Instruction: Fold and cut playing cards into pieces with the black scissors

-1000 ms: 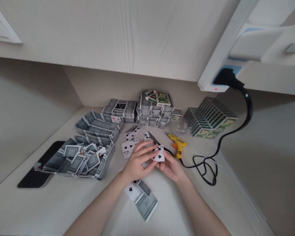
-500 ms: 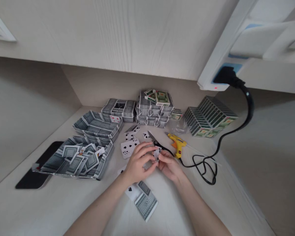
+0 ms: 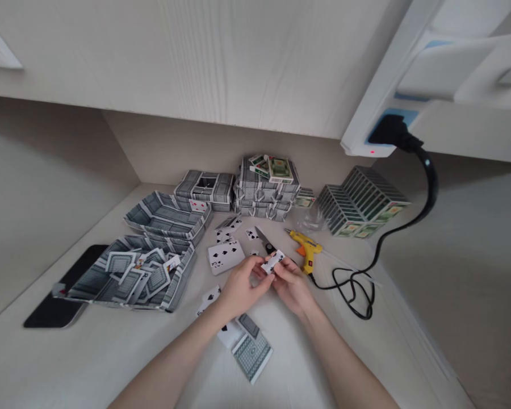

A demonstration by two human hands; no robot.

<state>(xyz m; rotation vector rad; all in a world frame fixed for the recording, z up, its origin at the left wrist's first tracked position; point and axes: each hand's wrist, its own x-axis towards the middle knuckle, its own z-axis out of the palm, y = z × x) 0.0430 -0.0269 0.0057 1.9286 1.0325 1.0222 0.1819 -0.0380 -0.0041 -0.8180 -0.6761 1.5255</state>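
A small piece of playing card (image 3: 273, 261) with black pips is pinched between my two hands above the table. My left hand (image 3: 243, 284) grips its left end, thumb and fingertips together. On the other side my right hand (image 3: 293, 285) has its fingers closed on the right end. Just beyond them lie scissors (image 3: 264, 241), their handles partly hidden by the hands. A five of spades (image 3: 225, 257) rests left of the fingers, with smaller cut cards behind it. Face-down cards (image 3: 252, 357) and a partly covered spade card lie below my left wrist.
A yellow glue gun (image 3: 305, 250) with a black cord (image 3: 353, 307) lies to the right. At left, an open card-built box (image 3: 183, 278) holds loose cards, beside another open box (image 3: 166, 213) and a phone (image 3: 55, 312). Card-built boxes (image 3: 266, 196) and stacked card packs (image 3: 366, 201) stand at the back.
The card piece has turned from upright to slanting, with its pip side now more visible. My left fingers have curled in and lowered, uncovering more of the five of spades.
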